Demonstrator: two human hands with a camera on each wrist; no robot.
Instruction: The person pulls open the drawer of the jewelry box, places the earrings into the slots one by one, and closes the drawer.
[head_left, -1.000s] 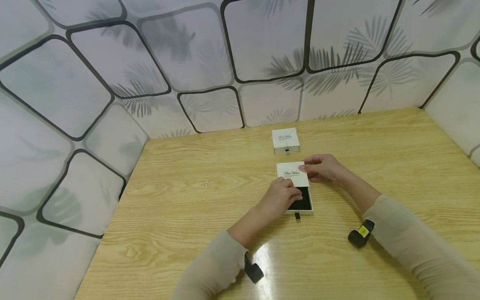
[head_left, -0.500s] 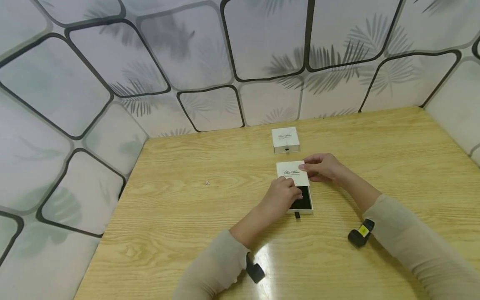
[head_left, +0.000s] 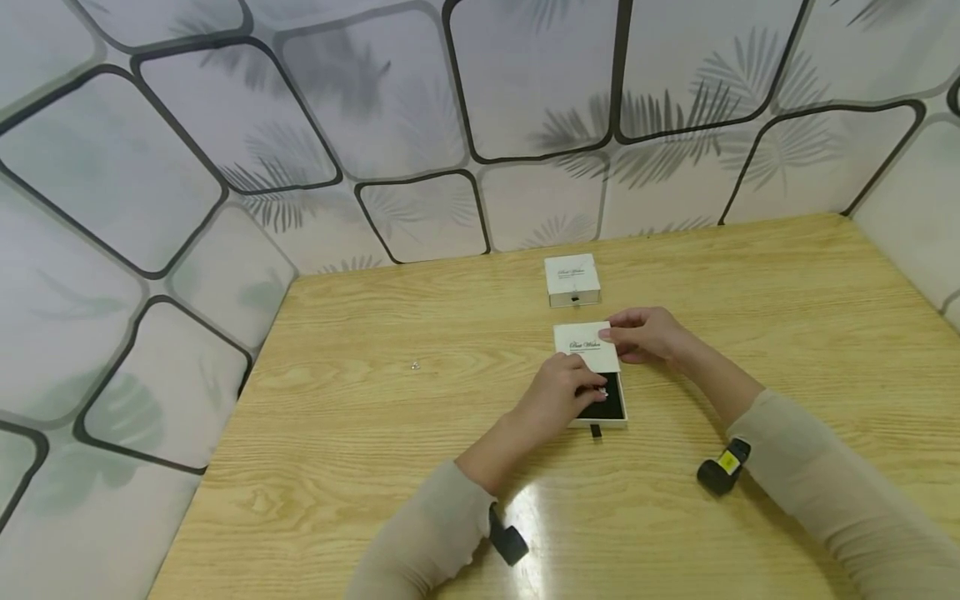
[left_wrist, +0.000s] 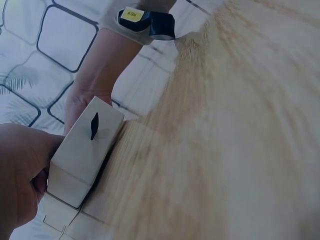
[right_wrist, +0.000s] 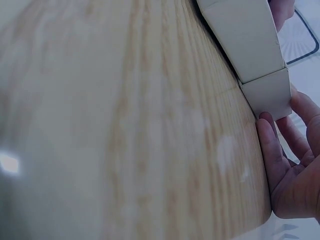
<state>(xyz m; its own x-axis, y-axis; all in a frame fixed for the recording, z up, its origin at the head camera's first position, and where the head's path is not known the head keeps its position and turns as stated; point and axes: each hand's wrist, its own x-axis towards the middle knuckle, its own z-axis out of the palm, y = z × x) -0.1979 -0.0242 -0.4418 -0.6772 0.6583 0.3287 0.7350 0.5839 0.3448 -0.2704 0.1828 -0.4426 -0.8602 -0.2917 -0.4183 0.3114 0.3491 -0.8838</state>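
A white jewelry box (head_left: 581,337) with black lettering lies on the table, its drawer (head_left: 615,422) slid partly out toward me. Black padding (head_left: 613,407) lines the drawer, and a black pull tab (left_wrist: 94,126) hangs from its front. My left hand (head_left: 557,387) reaches over the drawer, fingers bent, pinching a small shiny piece (head_left: 603,392) just at the padding; its exact shape is too small to tell. My right hand (head_left: 647,335) grips the box's far right corner, thumb on top. In the right wrist view the right fingers (right_wrist: 272,142) touch the end of the box.
Behind the open box stands a second white box (head_left: 572,281), shut, with similar lettering. A tiny shiny item (head_left: 415,365) lies on the wooden table (head_left: 337,433) to the left. A patterned wall covering (head_left: 536,83) rises along the table's back and sides.
My left fingertips have shifted slightly, and the small shiny piece shows more clearly over the black padding. My right hand and both boxes stay in place.
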